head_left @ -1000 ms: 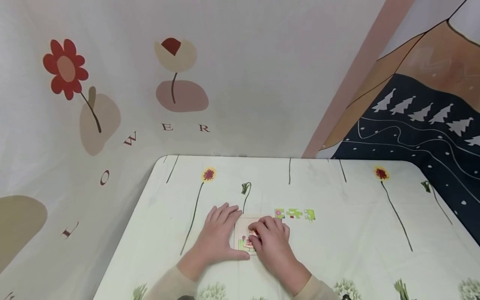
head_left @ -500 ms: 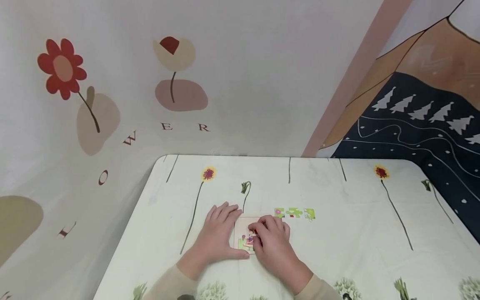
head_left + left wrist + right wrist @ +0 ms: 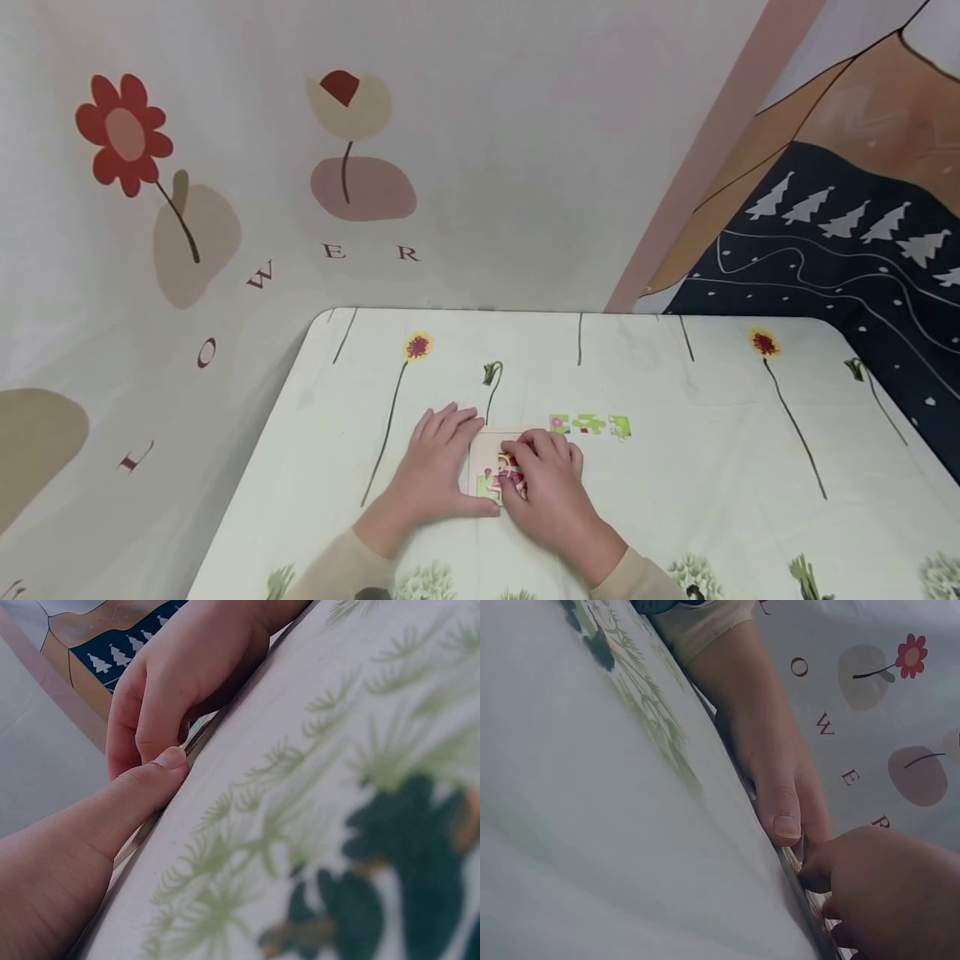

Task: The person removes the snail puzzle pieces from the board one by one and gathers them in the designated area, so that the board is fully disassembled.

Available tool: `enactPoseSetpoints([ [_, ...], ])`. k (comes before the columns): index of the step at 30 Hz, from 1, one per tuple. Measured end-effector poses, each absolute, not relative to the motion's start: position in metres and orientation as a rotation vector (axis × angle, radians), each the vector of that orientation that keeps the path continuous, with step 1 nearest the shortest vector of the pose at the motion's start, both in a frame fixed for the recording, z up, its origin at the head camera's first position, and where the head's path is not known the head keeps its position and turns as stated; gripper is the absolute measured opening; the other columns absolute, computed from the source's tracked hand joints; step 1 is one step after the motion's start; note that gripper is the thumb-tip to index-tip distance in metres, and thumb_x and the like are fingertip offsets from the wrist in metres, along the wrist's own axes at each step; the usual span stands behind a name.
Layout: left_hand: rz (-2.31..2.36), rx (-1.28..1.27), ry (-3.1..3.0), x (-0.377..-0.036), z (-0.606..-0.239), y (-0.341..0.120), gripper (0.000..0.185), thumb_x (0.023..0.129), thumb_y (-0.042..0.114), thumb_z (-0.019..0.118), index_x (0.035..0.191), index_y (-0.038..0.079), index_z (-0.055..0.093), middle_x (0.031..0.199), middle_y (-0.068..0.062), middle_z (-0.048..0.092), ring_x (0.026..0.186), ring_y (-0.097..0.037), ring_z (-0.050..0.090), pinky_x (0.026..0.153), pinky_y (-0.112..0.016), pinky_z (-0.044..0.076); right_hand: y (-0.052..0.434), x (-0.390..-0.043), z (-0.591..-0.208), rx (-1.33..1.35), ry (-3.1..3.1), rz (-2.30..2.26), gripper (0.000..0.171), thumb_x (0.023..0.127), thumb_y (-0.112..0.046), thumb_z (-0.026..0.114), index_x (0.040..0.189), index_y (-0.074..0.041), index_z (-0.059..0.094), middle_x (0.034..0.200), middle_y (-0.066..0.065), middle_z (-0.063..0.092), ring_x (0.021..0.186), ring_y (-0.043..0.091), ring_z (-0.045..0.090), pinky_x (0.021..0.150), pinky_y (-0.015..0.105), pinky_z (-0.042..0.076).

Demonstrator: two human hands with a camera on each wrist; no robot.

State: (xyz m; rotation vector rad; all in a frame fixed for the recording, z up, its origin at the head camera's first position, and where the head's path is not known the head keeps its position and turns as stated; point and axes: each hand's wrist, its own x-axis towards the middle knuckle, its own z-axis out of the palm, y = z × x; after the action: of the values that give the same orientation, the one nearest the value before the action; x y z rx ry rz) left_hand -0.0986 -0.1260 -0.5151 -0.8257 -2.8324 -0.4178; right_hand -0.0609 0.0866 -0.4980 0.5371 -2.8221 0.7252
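Head view: puzzle board (image 3: 483, 450) on table (image 3: 675, 442). Left hand (image 3: 432, 477) spread, thumb along near edge. Right hand (image 3: 551, 485) bent over inset pieces (image 3: 487, 486); whether pinching one, cannot tell. Three loose pieces (image 3: 590, 424) beyond.

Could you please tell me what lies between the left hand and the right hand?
In the head view, the puzzle board shows between the left hand and the right hand, which covers part of it.

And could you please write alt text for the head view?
The left hand rests against a puzzle board on a table; the right hand bends over pieces in it. Three loose pieces lie in a row just beyond.
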Motion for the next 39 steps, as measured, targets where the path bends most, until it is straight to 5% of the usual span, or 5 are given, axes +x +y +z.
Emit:
enactPoseSetpoints([
  [21,-0.453,-0.839,-2.809,-0.0992,-0.5127,-0.1257,0.119,0.053,0.094,0.054,0.144,0.018,0.043,0.148,0.001,0.037,0.141,-0.030,0.025,0.112,-0.057,0.016,0.0857,-0.0648,-0.4976,0.515,-2.815,0.746,0.038,0.085,-0.034,0.071,0.118,-0.021,0.062,0.115,-0.006,0.047,0.111,0.020,0.038,0.096,0.050,0.020],
  [31,-0.451,-0.837,-2.816,-0.1002,-0.5145,-0.1253,0.120,0.052,0.095,0.053,0.144,0.017,0.043,0.149,0.001,0.036,0.141,-0.030,0.024,0.112,-0.057,0.015,0.0851,-0.0628,-0.4956,0.435,-2.792,0.730,0.041,0.079,-0.037,0.077,0.116,-0.028,0.063,0.094,-0.012,0.047,0.091,0.015,0.037,0.083,0.044,0.025],
  [39,-0.449,-0.833,-2.825,-0.1004,-0.5147,-0.1255,0.121,0.052,0.095,0.052,0.144,0.018,0.043,0.149,0.001,0.037,0.141,-0.029,0.024,0.112,-0.056,0.015,0.0848,-0.0617,-0.4934,0.388,-2.808,0.673,0.042,0.076,-0.043,0.079,0.114,-0.033,0.063,0.095,-0.014,0.052,0.090,0.015,0.041,0.082,0.046,0.028],
])
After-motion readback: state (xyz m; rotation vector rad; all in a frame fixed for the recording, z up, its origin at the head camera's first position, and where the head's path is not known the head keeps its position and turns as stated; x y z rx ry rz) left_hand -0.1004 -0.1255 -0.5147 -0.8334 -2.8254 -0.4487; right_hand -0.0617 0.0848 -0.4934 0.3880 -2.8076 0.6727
